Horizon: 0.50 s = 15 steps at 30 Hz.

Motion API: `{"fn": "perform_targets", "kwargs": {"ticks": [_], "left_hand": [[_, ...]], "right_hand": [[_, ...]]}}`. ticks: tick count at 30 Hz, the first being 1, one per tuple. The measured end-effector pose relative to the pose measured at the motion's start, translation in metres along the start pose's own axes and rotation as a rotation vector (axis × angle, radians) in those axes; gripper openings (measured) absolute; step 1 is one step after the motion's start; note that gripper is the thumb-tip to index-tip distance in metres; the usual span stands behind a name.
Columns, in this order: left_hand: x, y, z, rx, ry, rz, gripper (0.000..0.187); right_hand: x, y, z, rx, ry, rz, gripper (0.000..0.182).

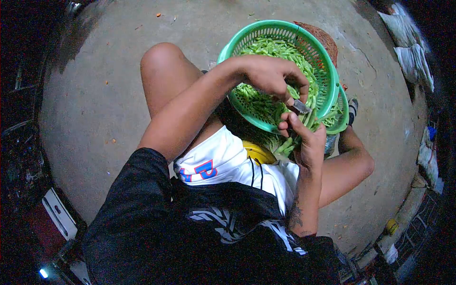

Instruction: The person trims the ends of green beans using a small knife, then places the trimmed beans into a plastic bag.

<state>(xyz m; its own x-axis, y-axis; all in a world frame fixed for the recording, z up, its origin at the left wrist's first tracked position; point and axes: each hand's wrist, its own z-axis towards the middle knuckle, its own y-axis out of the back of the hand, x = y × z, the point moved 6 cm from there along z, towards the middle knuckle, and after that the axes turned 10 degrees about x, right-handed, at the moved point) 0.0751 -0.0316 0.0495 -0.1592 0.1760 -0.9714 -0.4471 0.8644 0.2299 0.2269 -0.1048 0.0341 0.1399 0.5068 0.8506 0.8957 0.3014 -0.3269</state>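
Note:
Over a green plastic basket [328, 71] full of green bean pods [270, 46], my left hand [275, 78] comes in from the left with its fingers bent. They pinch a small dark grey blade-like tool [300, 107]. Just below and to the right, my right hand [311, 142] is closed around a bunch of green beans [287, 146], thumb up beside the tool. Some pods stick out above and below its fingers. The tool's tip lies close to the pods; whether it touches them cannot be made out.
A second green basket [343, 111] with cut pieces sits partly beneath the first. A reddish mesh sack [325, 40] is behind. My bent legs flank the baskets, with a yellow object [258, 152] between them. White sacks [413, 61] lie at the right edge.

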Motion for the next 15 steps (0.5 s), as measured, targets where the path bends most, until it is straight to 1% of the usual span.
{"fn": "perform_targets", "kwargs": {"ticks": [2,3,5,9,11,12,14,15], "left_hand": [[-0.001,0.007,-0.002,-0.042,-0.074,0.010,0.034],[-0.004,0.008,-0.004,-0.041,-0.074,0.011,0.034],[-0.007,0.012,-0.007,-0.061,-0.042,0.010,0.032],[-0.005,0.009,-0.002,-0.045,-0.027,0.023,0.034],[-0.001,0.010,-0.001,-0.071,0.011,-0.062,0.036],[-0.002,0.009,0.000,-0.071,0.011,-0.060,0.036],[-0.014,0.007,0.003,-0.028,-0.137,-0.041,0.034],[-0.013,0.007,0.003,-0.028,-0.137,-0.040,0.034]], "right_hand": [[0.003,-0.002,-0.003,0.017,0.034,0.062,0.030],[0.001,0.001,-0.003,0.017,0.034,0.062,0.030],[-0.004,0.007,-0.003,0.061,0.012,0.057,0.032],[-0.005,0.007,-0.003,0.045,-0.030,0.025,0.032],[-0.006,0.002,-0.003,0.127,-0.108,0.104,0.032],[-0.006,0.002,-0.004,0.128,-0.106,0.104,0.032],[-0.005,-0.005,-0.003,0.237,-0.112,0.158,0.033],[-0.006,-0.006,-0.003,0.234,-0.120,0.155,0.033]]}}
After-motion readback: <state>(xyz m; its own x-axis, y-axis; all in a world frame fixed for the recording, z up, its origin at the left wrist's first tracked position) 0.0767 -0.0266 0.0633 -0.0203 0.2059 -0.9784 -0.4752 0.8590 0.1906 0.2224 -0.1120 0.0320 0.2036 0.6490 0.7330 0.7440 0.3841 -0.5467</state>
